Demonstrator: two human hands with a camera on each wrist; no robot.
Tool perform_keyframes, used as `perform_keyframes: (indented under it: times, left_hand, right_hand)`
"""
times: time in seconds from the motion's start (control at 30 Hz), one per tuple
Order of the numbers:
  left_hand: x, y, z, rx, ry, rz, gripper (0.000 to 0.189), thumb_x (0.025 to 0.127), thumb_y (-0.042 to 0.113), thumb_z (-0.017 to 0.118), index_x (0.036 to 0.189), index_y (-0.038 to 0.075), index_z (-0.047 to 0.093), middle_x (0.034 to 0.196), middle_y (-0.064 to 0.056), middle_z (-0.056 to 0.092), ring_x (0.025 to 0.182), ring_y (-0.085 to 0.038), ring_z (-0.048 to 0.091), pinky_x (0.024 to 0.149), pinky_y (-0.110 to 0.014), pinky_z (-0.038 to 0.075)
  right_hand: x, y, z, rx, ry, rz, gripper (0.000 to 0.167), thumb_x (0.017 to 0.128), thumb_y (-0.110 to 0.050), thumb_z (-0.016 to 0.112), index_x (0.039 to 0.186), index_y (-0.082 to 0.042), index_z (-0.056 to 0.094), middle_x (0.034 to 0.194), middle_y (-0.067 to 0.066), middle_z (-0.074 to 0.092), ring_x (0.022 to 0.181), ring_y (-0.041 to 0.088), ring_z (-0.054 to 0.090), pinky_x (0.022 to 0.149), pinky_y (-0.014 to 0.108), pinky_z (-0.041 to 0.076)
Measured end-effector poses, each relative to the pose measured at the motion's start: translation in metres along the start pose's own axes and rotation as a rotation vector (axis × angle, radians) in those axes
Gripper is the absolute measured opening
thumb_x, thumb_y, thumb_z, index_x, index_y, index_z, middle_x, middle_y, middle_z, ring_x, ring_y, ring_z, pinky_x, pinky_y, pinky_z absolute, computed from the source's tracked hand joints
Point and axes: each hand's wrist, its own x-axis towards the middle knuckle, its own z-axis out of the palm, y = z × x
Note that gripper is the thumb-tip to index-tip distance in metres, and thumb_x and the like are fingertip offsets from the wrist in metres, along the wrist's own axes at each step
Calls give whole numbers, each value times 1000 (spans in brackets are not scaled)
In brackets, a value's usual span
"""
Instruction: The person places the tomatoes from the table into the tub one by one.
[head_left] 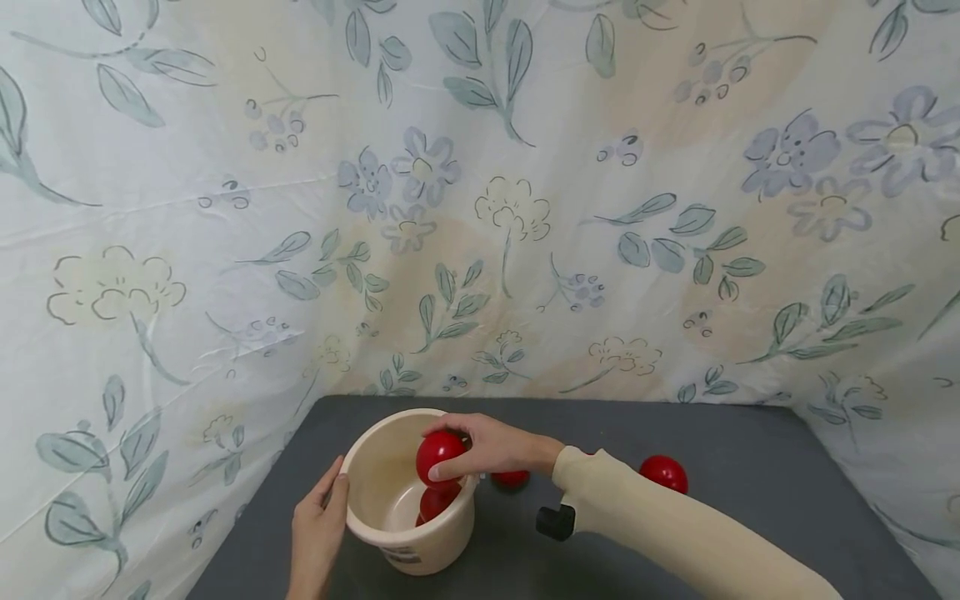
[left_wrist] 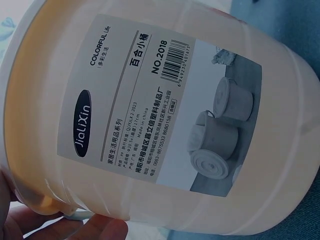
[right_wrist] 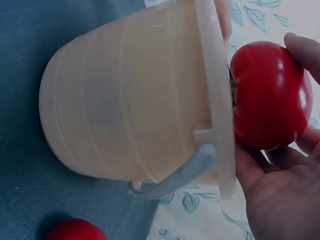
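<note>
A cream plastic bucket (head_left: 450, 537) tilts slightly toward me on the dark table. My left hand (head_left: 318, 521) grips its rim at the left side; in the left wrist view fingers (left_wrist: 107, 229) curl by the rim below the printed label (left_wrist: 150, 107). Over the bucket's mouth, my right hand (head_left: 498, 446) holds a red tomato (head_left: 439, 454) between thumb and fingers. The right wrist view shows that tomato (right_wrist: 270, 95) just above the rim, its green stem end facing the bucket. Inside the bucket lie red tomatoes (head_left: 437, 502), partly hidden by the held one.
Right of the bucket, one tomato (head_left: 512, 480) sits partly hidden below my right wrist. Another tomato (head_left: 664, 473) rests farther right, behind the sleeve (head_left: 660, 525). The bucket's grey handle (right_wrist: 180, 172) hangs at its side. A floral cloth (head_left: 525, 208) surrounds the dark table (head_left: 720, 442).
</note>
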Motion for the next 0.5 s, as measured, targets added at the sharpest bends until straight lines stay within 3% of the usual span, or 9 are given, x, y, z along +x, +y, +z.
perform_keyframes:
  times: [0.33,0.5]
  left_hand:
    - [1,0,2,21,19,26,48,105,34,51,145,7,55,149,-18,50,145,-41,42,117,-56,39]
    - [1,1,1,11,-1,-4,52,106,37,48,148,7,51,153,-19,46,145,-42,41,114,-53,43]
  right_hand:
    - [11,1,3,-71,-25,41,50,86,-36,77,132,-38,59,120,-12,64,109,13,60,87,29,58]
    - [13,1,4,-44,-26,42,49,87,-36,76,133,-37,59,120,-12,64,110,14,59,88,30,59]
